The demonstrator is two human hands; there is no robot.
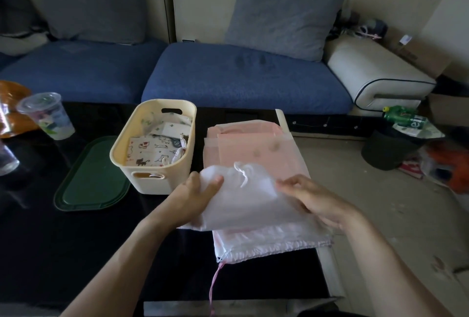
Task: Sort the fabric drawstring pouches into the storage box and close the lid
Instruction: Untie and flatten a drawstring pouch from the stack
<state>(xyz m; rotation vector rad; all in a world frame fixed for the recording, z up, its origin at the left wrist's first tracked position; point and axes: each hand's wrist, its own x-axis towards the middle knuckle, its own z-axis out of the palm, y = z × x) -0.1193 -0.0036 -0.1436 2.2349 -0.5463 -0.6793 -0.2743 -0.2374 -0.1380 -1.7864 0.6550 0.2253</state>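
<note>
At far left a lidded plastic cup [47, 113] stands on the dark table [38, 228], and just right of it the green lid [92, 176] lies flat beside the cream storage box [154, 144], which already holds several printed pouches [149, 150]. The left hand [195, 197] pinches the left edge of a white drawstring pouch [243, 200] with thumb over fabric; the right hand [312, 200] holds its right side, fingers curled onto the cloth. Under it lies a stack of pink pouches [253, 149] and another white one, whose pink drawstring [215, 283] trails off the table edge. The thin fabric could unfold or slip as it is carried left, and the loose cord could snag and drag the stack down. The box looks nearly full, so bulging pouches may stop the lid seating. A green bottle [403, 117] sits on clutter at far right.
</note>
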